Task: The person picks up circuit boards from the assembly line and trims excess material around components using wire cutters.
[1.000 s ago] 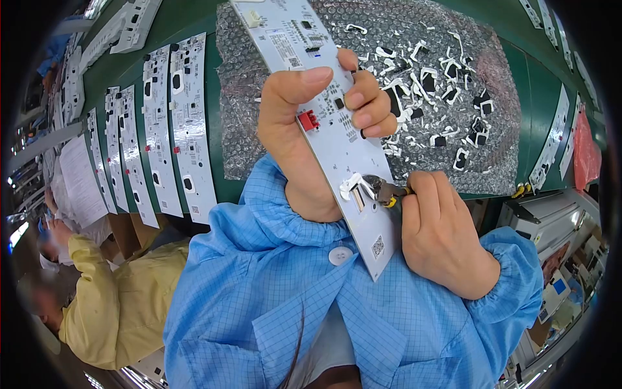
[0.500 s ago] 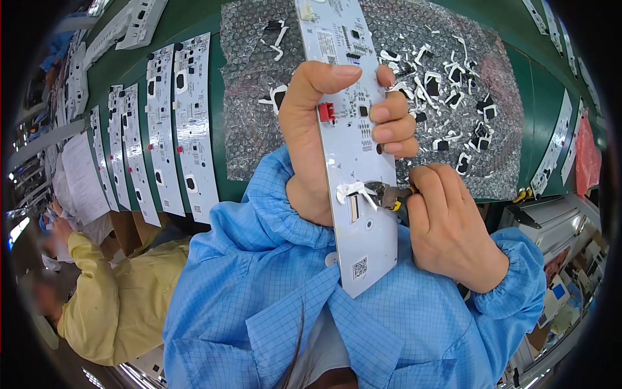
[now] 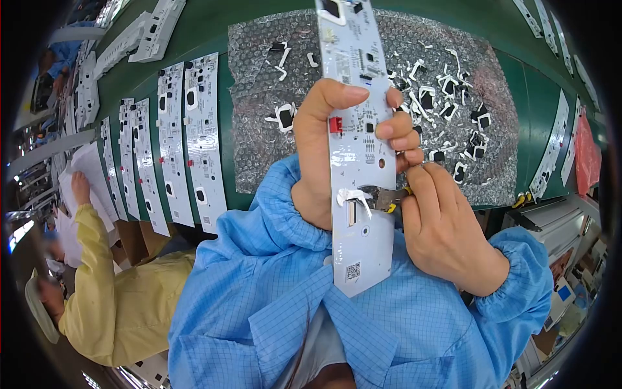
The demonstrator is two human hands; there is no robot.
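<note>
My left hand (image 3: 324, 142) is wrapped round a long white circuit board (image 3: 363, 253), which stands nearly upright in the picture, a red connector (image 3: 335, 125) beside the palm. Yellow-and-black cutters (image 3: 391, 199) are gripped in my right hand (image 3: 447, 230), their jaws over the lower part of the board. At the jaws a torn white strip (image 3: 354, 195) lies over the board, just above a slot-like connector. Whether the jaws are closed on the strip is too small to tell.
Bubble wrap (image 3: 259, 149) behind my hands bears many white and black scraps (image 3: 447, 87). Several white boards (image 3: 204, 142) lie in a row at the left. A co-worker in yellow (image 3: 129, 305) sits at the left, one hand on papers (image 3: 97, 175). A red bag (image 3: 587, 152) is at the right.
The board has turned more upright and shifted right at its top, along with my left hand. The cutters stay at the white strip, which hangs lower. The co-worker's arm has moved onto the papers.
</note>
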